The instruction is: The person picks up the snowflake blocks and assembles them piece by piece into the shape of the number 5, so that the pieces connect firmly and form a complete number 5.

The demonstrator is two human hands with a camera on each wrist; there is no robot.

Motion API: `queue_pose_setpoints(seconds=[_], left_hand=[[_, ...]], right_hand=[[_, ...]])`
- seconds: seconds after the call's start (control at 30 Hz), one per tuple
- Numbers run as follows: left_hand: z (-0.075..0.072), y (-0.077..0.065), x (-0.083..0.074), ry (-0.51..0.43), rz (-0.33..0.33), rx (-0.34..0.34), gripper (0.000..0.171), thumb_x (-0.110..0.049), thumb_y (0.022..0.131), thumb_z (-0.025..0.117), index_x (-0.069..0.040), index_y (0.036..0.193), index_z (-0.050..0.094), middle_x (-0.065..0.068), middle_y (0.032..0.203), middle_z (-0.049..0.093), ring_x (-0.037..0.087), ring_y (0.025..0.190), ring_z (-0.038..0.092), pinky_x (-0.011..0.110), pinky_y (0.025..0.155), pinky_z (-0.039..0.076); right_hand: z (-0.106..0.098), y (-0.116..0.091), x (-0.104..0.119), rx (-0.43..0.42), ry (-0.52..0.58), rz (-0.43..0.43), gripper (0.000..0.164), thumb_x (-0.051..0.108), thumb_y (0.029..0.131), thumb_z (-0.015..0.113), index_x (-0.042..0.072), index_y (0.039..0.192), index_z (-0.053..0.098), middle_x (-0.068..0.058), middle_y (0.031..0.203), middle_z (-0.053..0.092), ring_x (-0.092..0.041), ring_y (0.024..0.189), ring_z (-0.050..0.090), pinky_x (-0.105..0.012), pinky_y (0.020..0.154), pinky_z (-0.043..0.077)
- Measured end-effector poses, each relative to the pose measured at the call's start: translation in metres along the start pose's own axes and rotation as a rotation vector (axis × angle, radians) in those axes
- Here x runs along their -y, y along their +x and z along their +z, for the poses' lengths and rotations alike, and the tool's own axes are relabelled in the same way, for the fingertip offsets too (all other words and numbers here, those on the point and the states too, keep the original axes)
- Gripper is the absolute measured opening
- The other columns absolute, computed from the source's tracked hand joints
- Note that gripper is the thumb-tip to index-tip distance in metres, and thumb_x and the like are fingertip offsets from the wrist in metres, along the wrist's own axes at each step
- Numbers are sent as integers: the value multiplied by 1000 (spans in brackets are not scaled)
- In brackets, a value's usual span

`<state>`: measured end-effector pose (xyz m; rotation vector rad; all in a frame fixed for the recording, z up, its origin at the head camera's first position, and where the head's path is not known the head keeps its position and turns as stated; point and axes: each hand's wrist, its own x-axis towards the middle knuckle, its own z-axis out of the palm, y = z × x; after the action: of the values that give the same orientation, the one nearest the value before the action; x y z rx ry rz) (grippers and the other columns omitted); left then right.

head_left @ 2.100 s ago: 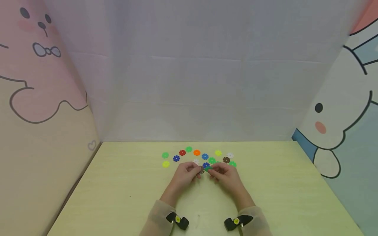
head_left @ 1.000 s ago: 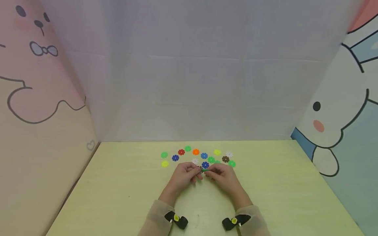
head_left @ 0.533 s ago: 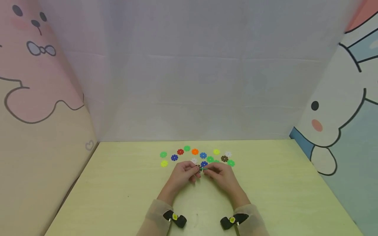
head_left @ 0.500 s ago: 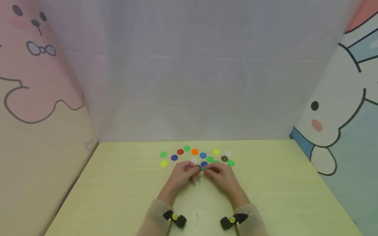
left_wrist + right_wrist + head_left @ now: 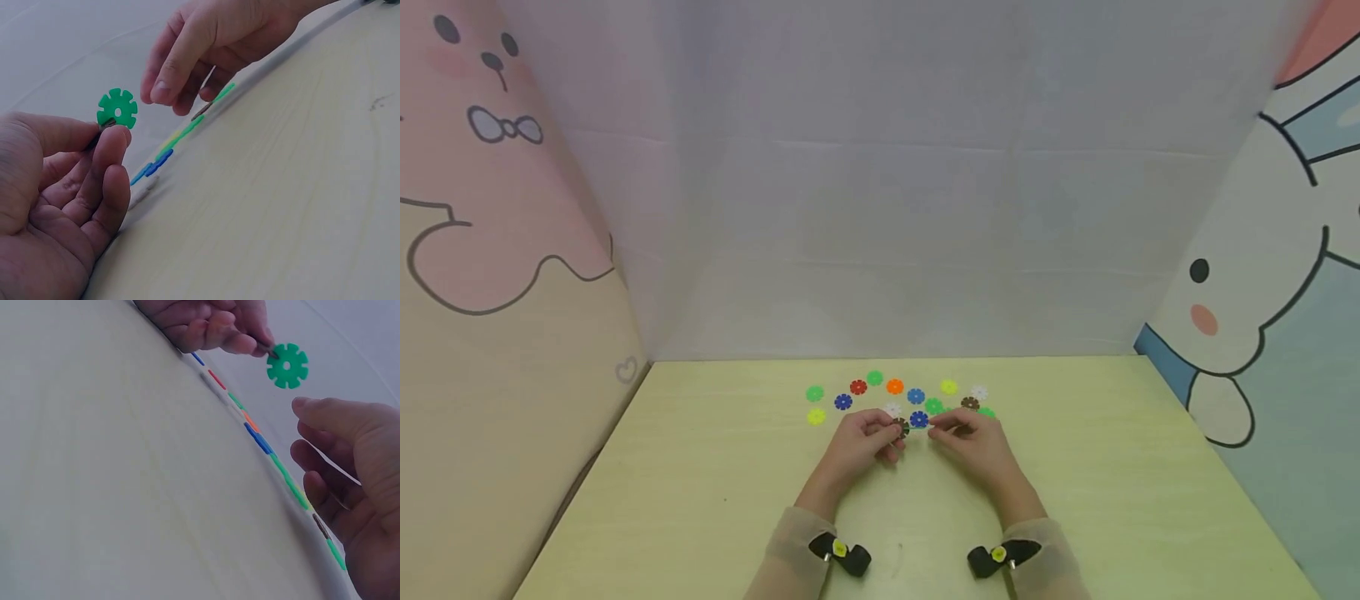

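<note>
Between thumb and fingers, my left hand point(image 5: 856, 446) pinches a brown notched interlocking disc point(image 5: 903, 428) above the table. Slotted into that disc's edge is a green interlocking disc point(image 5: 125, 107), set crosswise to it. The left fingers partly cover the brown disc in both wrist views. My right hand point(image 5: 981, 446) is just to the right of the joined pair, fingers loosely bent and apart from it. Nothing sits in its grasp; the right wrist view shows a gap between its thumb and the green disc point(image 5: 297, 370).
Several loose discs lie flat behind the hands, among them a dark blue disc point(image 5: 919, 419), an orange disc point(image 5: 895, 387), a red disc point(image 5: 858, 387) and a yellow disc point(image 5: 816, 416). The pale table point(image 5: 685, 467) meets a white curtain point(image 5: 850, 250) at its back edge.
The right hand first brought the green disc edge-on against the brown disc. It has now let go and drawn back to the right, leaving the green disc joined to the brown one.
</note>
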<state>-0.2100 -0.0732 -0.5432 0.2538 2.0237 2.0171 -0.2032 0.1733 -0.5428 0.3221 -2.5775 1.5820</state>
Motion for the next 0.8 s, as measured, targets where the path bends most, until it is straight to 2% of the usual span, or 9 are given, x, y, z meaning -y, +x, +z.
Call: queue_pose_setpoints(seconds=[0.17,0.3,0.47,0.67,0.8], left_hand=[[-1,-1,0,-8,-11,-21,12,-11,106,73,1,107,71,11,89,81,15,66,70,28,70,61],[-2,-1,1,-20,-16,-23,13,-10,106,73,1,114,70,12,88,80,15,63,68,27,68,60],[-1,-1,0,-33,-15,-22,15,-12,106,73,-1,115,70,12,89,80,15,62,66,26,67,59],[-1,-1,1,-7,12,-2,14,-11,105,74,-2,116,73,13,89,81,14,63,65,27,66,59],[-1,-1,1,-1,16,-5,14,-12,105,74,-3,115,73,12,88,80,14,63,65,27,66,58]], right_hand=[[-14,3,-10,-53,-61,46,18,15,92,90,17,108,83,5,99,76,-14,93,69,-29,83,57],[-22,5,-12,-64,-103,25,23,13,89,91,13,111,82,-1,101,73,-19,93,67,-32,83,57],[-24,8,-14,-43,-152,20,28,15,91,91,8,116,81,-5,104,69,-22,96,65,-39,87,56],[-21,11,-16,-14,-203,61,40,16,93,88,4,129,77,-6,105,67,-19,95,62,-39,88,53],[-19,13,-15,6,-230,70,40,15,94,87,2,130,77,-5,103,65,-18,93,59,-39,86,52]])
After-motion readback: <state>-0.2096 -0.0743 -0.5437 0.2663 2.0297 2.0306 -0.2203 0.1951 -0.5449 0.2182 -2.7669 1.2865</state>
